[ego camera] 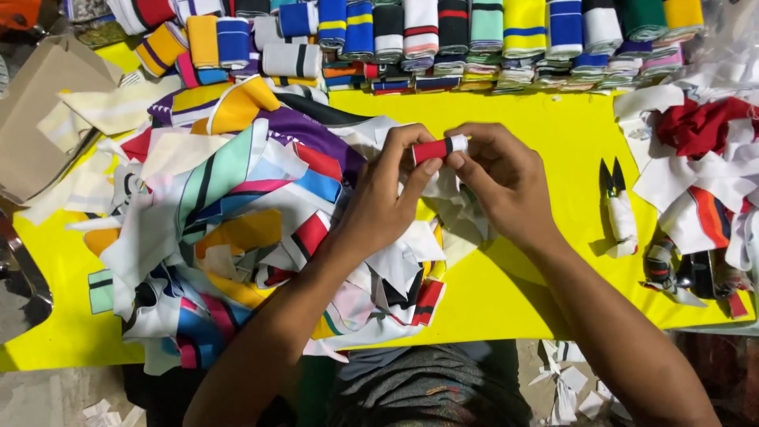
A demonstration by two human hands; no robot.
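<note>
— Pinching what? Red-and-white roll (439, 148), between left hand (387, 198) and right hand (498, 186) fingertips.
— Lying how? Long axis running sideways, fingertip to fingertip, both hands closed on its ends, equally near; snips (619, 207) rightward, apart.

Yellow table (553, 142); fabric scraps (237, 221); snips (618, 207)

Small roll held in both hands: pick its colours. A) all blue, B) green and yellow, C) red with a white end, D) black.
C: the small roll, pinched between the left hand and right hand, is red with a white end.
</note>
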